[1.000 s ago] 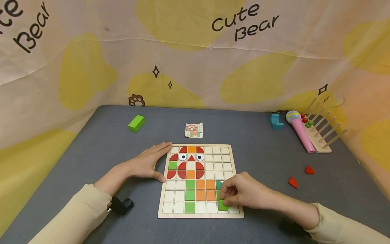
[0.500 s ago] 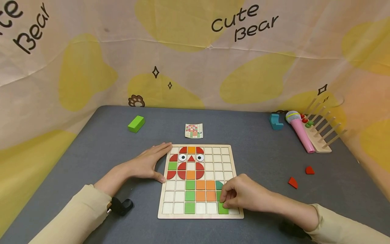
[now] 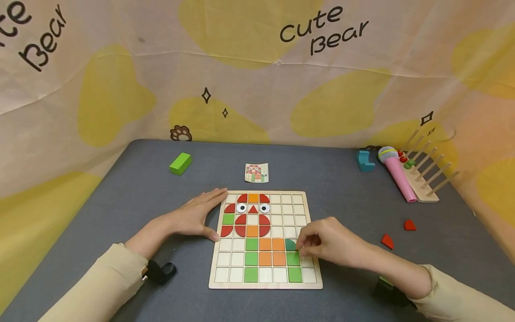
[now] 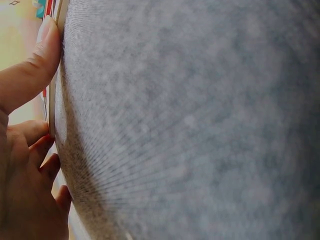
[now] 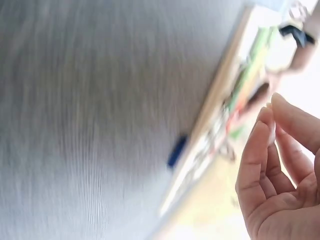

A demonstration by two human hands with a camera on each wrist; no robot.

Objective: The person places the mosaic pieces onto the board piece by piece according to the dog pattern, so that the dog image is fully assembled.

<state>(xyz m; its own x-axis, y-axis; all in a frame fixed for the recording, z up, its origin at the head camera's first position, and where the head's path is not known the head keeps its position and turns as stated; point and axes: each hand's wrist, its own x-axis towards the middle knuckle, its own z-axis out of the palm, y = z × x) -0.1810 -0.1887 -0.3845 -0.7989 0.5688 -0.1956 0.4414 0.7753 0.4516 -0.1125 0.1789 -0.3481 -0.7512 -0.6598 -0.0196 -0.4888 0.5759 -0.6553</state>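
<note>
A wooden grid board [image 3: 261, 285] lies mid-table, with red, orange and green tiles and two eye tiles set in its cells. My left hand [image 3: 193, 214] steadies its left edge, fingers near the upper corner and thumb lower down. In the left wrist view, the thumb [image 4: 37, 65] touches the board's rim. My right hand [image 3: 331, 239] hovers at the right side, fingers curled, beside a teal quarter-round tile [image 3: 290, 244]. Below that tile lie two green square tiles [image 3: 295, 274]. In the right wrist view, the fingertips come together with no piece visible between them.
A small picture card [image 3: 256, 173] lies behind the board. A green block [image 3: 181, 163] is at the back left. Two red pieces [image 3: 387, 241] lie at right. Farther back are a blue block [image 3: 365, 161], a pink toy microphone [image 3: 398, 176] and a pegged wooden rack [image 3: 426, 194].
My right hand has left the lower green square tile and moved up and slightly right. That tile now sits flat in its cell. My left hand has stayed put.
</note>
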